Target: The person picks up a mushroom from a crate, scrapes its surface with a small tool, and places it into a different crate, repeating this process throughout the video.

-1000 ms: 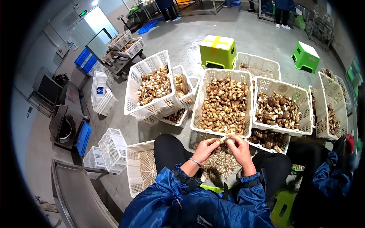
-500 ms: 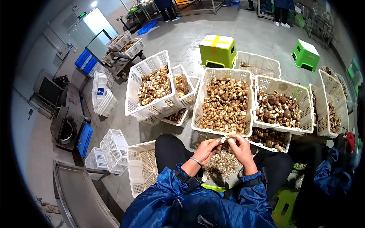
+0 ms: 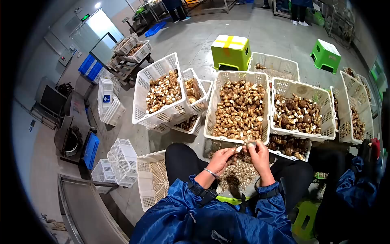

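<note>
My left hand point(image 3: 221, 160) is closed on a small mushroom, whose pale stem end point(image 3: 239, 149) shows at the fingertips. Close beside it, my right hand point(image 3: 259, 159) has its thumb and fingers pinched together; a small greyish bit shows at the tips, too small to name. Both hands are just in front of a white crate point(image 3: 208, 129) full of brown mushrooms point(image 3: 239, 110). Below them, between my knees, lies a heap of pale trimmings point(image 3: 240, 174).
More mushroom crates stand to the left point(image 3: 140, 110) and right point(image 3: 302, 132). An empty crate point(image 3: 152, 179) sits by my left knee. Green stools point(image 3: 231, 55) stand beyond the crates. Another person's blue sleeve point(image 3: 353, 185) is at my right.
My right hand has risen slightly and its thumb is more upright. The pale stem end in my left hand shows at a different angle. The whole view has shifted a little.
</note>
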The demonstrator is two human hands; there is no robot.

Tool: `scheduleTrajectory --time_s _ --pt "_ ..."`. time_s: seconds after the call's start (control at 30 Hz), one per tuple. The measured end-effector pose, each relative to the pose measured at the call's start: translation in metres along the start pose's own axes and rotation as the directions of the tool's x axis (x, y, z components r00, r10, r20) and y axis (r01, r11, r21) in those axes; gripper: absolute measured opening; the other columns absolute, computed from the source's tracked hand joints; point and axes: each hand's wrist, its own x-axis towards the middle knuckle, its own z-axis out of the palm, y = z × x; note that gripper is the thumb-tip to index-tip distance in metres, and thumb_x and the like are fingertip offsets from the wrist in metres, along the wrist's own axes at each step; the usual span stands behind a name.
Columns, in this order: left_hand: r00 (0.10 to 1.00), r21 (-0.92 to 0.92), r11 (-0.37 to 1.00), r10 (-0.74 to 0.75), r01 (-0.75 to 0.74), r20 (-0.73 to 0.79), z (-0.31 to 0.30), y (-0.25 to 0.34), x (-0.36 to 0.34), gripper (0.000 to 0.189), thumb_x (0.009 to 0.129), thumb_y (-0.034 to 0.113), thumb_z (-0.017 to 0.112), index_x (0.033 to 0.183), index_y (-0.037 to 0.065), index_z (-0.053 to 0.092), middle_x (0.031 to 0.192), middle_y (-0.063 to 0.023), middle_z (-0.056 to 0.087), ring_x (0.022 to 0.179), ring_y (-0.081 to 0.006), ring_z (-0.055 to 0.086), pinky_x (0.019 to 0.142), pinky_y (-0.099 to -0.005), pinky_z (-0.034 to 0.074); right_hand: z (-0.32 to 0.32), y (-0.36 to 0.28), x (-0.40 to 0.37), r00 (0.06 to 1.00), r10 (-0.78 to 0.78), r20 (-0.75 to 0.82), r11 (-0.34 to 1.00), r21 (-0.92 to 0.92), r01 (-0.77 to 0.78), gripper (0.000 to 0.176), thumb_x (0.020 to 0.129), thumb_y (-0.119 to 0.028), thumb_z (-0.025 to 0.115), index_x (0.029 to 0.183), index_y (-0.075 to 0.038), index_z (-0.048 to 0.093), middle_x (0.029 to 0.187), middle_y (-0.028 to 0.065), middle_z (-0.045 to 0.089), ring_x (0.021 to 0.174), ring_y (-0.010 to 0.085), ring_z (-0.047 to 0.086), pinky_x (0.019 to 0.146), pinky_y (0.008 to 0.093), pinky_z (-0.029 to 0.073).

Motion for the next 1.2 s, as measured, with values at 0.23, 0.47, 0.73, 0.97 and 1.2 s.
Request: scheduleTrajectory --time_s 0.23,0.47,0.73,0.97,1.2 --pt "0.992 -0.163 0.979 -0.111 0.118 0.055 -0.01 -0.002 0.005 0.044 0.107 0.043 0.039 0.109 0.004 0.061 0.086 -0.0026 0.063 0.074 -0.0149 0.062 0.065 -0.0312 0.055 -0.002 -0.003 -0.004 0.996 -0.085 0.025 0.951 -0.296 0.089 0.017 0.09 -0.014 0.067 0.094 0.003 0.067 0.088 0.0082 0.069 0.08 0.0131 0.063 0.073 0.0288 0.049" --pt "0.993 -0.287 0.952 0.115 -0.11 0.0 -0.041 0.047 0.035 0.029 0.108 0.033 0.038 0.107 0.008 0.052 0.097 -0.0081 0.062 0.078 -0.0198 0.062 0.064 -0.0344 0.054 0.0 -0.006 -0.002 0.954 -0.213 0.213 0.906 -0.323 0.274 0.018 0.084 -0.011 0.07 0.088 0.006 0.065 0.11 0.0164 0.07 0.098 0.0278 0.068 0.085 0.0348 0.052" --pt "0.858 -0.221 0.832 0.471 -0.509 -0.204 -0.104 0.171 0.134 0.048 0.104 0.046 0.042 0.112 0.003 0.063 0.096 -0.0105 0.067 0.071 -0.0154 0.064 0.066 -0.0238 0.058 0.008 0.005 0.001 0.969 -0.055 0.241 0.921 -0.363 0.142 0.024 0.086 -0.015 0.068 0.103 0.002 0.071 0.102 0.017 0.072 0.093 0.0278 0.071 0.083 0.034 0.054" --pt "0.915 0.855 -0.463 0.194 -0.232 0.354 -0.1 0.025 0.287 0.03 0.087 0.012 0.064 0.115 0.004 0.066 0.112 -0.0093 0.067 0.108 -0.0273 0.061 0.089 -0.0413 0.054 0.015 0.036 0.014 0.967 -0.076 0.242 0.836 -0.513 0.194 0.019 0.083 -0.014 0.066 0.083 0.003 0.06 0.081 0.0208 0.062 0.08 0.042 0.061 0.072 0.0482 0.049" --pt "0.969 0.771 -0.607 0.009 -0.19 0.246 -0.107 -0.015 0.324 0.026 0.082 0.013 0.067 0.106 0.005 0.071 0.112 -0.0145 0.068 0.109 -0.0327 0.064 0.091 -0.043 0.054 0.014 0.048 0.024 0.959 -0.094 0.268 0.849 -0.481 0.217 0.017 0.084 -0.013 0.065 0.092 0.002 0.065 0.086 0.0221 0.064 0.084 0.0425 0.062 0.075 0.0478 0.05"
